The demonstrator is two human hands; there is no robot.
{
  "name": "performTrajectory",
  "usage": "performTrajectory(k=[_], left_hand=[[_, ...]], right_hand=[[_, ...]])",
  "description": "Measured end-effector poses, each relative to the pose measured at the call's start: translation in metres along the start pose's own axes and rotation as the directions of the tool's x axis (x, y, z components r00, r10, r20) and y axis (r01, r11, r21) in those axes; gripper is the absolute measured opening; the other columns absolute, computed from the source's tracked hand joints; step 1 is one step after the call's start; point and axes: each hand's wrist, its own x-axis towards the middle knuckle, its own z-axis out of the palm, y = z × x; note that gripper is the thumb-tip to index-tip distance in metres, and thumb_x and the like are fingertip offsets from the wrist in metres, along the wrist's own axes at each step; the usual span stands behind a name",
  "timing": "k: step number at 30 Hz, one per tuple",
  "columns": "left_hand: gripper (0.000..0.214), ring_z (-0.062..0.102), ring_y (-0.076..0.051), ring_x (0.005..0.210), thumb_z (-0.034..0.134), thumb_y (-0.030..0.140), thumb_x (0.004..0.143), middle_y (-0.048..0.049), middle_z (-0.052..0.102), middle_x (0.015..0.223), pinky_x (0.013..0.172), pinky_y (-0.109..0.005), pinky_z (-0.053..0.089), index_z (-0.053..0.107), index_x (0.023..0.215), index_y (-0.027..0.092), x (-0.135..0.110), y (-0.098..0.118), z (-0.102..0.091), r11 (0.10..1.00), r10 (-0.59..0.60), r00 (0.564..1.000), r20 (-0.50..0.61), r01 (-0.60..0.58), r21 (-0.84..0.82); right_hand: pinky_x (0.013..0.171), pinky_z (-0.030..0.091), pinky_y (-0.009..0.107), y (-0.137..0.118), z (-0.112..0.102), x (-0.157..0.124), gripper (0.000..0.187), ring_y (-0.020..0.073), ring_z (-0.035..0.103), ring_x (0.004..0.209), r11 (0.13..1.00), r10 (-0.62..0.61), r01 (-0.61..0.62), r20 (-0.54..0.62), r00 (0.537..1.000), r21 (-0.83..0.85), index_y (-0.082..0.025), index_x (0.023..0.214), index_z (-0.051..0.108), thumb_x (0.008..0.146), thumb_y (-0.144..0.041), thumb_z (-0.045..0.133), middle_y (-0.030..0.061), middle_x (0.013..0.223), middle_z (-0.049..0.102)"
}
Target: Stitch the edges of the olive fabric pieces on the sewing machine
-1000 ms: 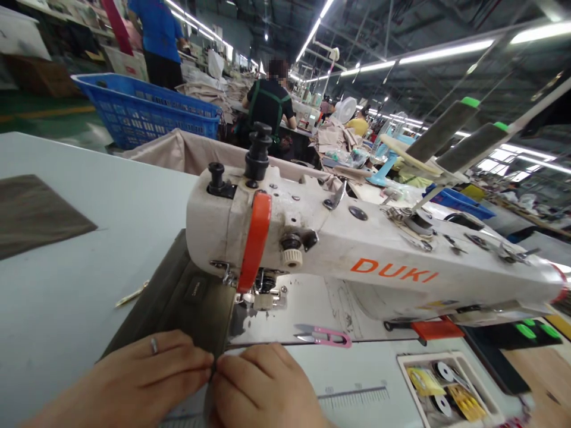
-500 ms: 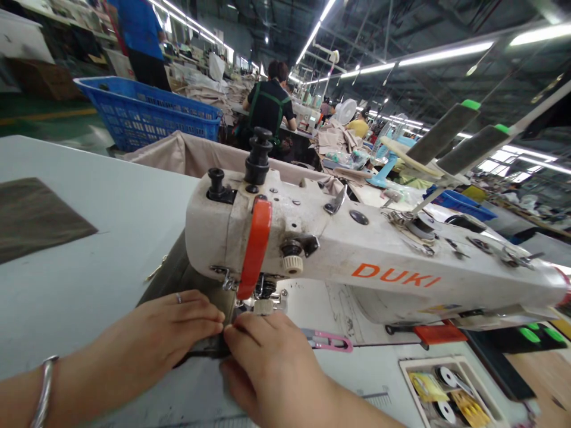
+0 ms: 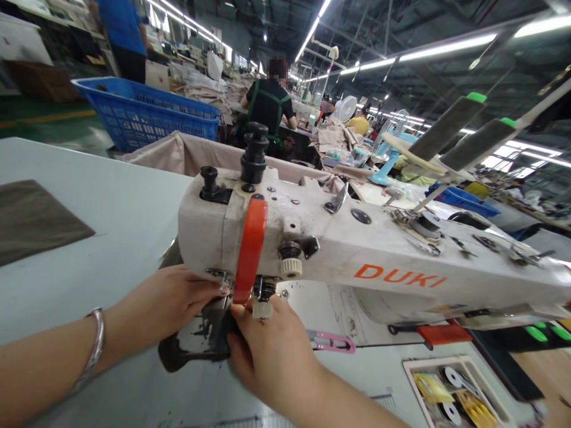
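A white DUKI sewing machine [image 3: 321, 238] with an orange guard [image 3: 251, 249] stands before me. My left hand [image 3: 172, 303] reaches in left of the needle area, its fingers pressed together and their tips partly hidden by the machine head. My right hand [image 3: 281, 351] is closed just right of it, fingertips behind the guard and the ribbed knob [image 3: 263, 309]. What either hand pinches is hidden. A strip of dark cloth [image 3: 172, 255] shows behind my left hand. In front of the fingers lies a worn, dark-edged metal plate [image 3: 196, 342].
Pink thread snips [image 3: 332, 342] lie right of my right hand. A tray [image 3: 408, 380] holds bobbins and yellow packets. A dark cloth piece [image 3: 35, 220] lies on the table at left. Beyond the table are a blue basket [image 3: 147, 116] and a seated person [image 3: 270, 101].
Both hands have moved in toward the needle, the left going farther back. The dark cloth has shifted rearward, uncovering the worn plate in front. The view has shifted slightly.
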Motion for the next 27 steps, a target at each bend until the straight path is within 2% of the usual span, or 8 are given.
performTrajectory(k=[4, 8, 12, 16, 18, 22, 24, 27], left_hand=[[0.052, 0.084, -0.017, 0.109, 0.036, 0.016, 0.118, 0.0076, 0.088, 0.122, 0.101, -0.033, 0.069, 0.086, 0.127, 0.024, 0.000, -0.006, 0.002, 0.998, -0.022, 0.997, 0.079, 0.016, 0.067], [0.064, 0.083, -0.015, 0.097, 0.024, 0.019, 0.119, 0.0102, 0.086, 0.105, 0.098, -0.032, 0.067, 0.088, 0.116, 0.022, 0.000, -0.006, 0.000, 0.996, -0.055, 0.991, 0.121, 0.046, 0.077], [0.066, 0.082, -0.013, 0.093, 0.024, 0.024, 0.120, 0.0078, 0.084, 0.097, 0.099, -0.030, 0.067, 0.089, 0.109, 0.020, 0.001, -0.003, -0.003, 0.996, -0.075, 0.990, 0.121, 0.068, 0.061], [0.066, 0.083, -0.013, 0.097, 0.024, 0.024, 0.119, 0.0089, 0.086, 0.104, 0.099, -0.032, 0.066, 0.087, 0.104, 0.018, 0.007, 0.000, -0.010, 0.995, -0.094, 0.989, 0.115, 0.091, 0.037], [0.066, 0.083, -0.014, 0.106, 0.022, 0.021, 0.118, 0.0086, 0.086, 0.109, 0.106, -0.034, 0.064, 0.087, 0.106, 0.016, 0.011, 0.000, -0.018, 0.995, -0.102, 0.988, 0.113, 0.099, 0.029], [0.057, 0.079, -0.020, 0.129, 0.026, 0.025, 0.121, 0.0050, 0.083, 0.136, 0.118, -0.044, 0.061, 0.080, 0.135, 0.014, 0.007, 0.004, -0.040, 0.988, -0.150, 0.979, 0.139, 0.145, 0.048], [0.049, 0.083, -0.018, 0.116, 0.035, 0.032, 0.123, 0.0053, 0.084, 0.130, 0.105, -0.035, 0.067, 0.080, 0.136, 0.019, -0.002, 0.014, -0.050, 0.989, -0.145, 0.974, 0.177, 0.140, 0.041], [0.043, 0.084, -0.012, 0.092, 0.044, 0.032, 0.119, 0.0075, 0.084, 0.104, 0.084, -0.020, 0.068, 0.086, 0.111, 0.028, -0.018, 0.035, -0.059, 0.998, -0.049, 0.976, 0.211, 0.055, -0.026]], right_hand=[[0.090, 0.066, 0.049, -0.002, 0.001, -0.001, 0.025, 0.0345, 0.072, 0.108, 1.000, 0.004, -0.004, -0.023, 1.000, -0.008, -0.018, 0.125, 0.081, 0.106, -0.028, 0.068, 0.0132, 0.124, 0.080], [0.090, 0.066, 0.050, -0.003, 0.000, 0.000, 0.027, 0.0354, 0.072, 0.107, 1.000, 0.007, -0.007, -0.015, 1.000, -0.005, -0.017, 0.125, 0.081, 0.107, -0.030, 0.067, 0.0135, 0.121, 0.080], [0.090, 0.066, 0.051, -0.003, 0.000, 0.002, 0.028, 0.0359, 0.072, 0.108, 1.000, 0.020, -0.020, 0.010, 1.000, -0.002, -0.017, 0.127, 0.081, 0.107, -0.032, 0.066, 0.0133, 0.119, 0.079], [0.089, 0.065, 0.051, -0.002, 0.001, 0.003, 0.028, 0.0356, 0.070, 0.106, 1.000, 0.023, -0.023, 0.012, 1.000, -0.004, -0.017, 0.126, 0.081, 0.108, -0.032, 0.066, 0.0132, 0.116, 0.078], [0.089, 0.064, 0.050, -0.002, 0.001, 0.002, 0.028, 0.0349, 0.070, 0.106, 1.000, 0.011, -0.011, -0.011, 1.000, -0.002, -0.016, 0.127, 0.081, 0.108, -0.032, 0.067, 0.0133, 0.115, 0.078], [0.086, 0.061, 0.044, 0.003, 0.000, -0.003, 0.025, 0.0319, 0.069, 0.105, 0.999, -0.035, 0.036, -0.065, 0.997, 0.019, -0.018, 0.126, 0.082, 0.108, -0.026, 0.066, 0.0124, 0.115, 0.079], [0.085, 0.060, 0.042, 0.008, -0.001, -0.007, 0.028, 0.0298, 0.069, 0.103, 0.995, -0.089, 0.093, -0.084, 0.992, 0.037, -0.019, 0.129, 0.082, 0.106, -0.021, 0.066, 0.0109, 0.115, 0.079], [0.089, 0.060, 0.042, 0.015, -0.001, -0.011, 0.033, 0.0275, 0.069, 0.104, 0.973, -0.209, 0.218, -0.116, 0.971, 0.070, -0.020, 0.133, 0.081, 0.103, -0.017, 0.067, 0.0092, 0.120, 0.080]])
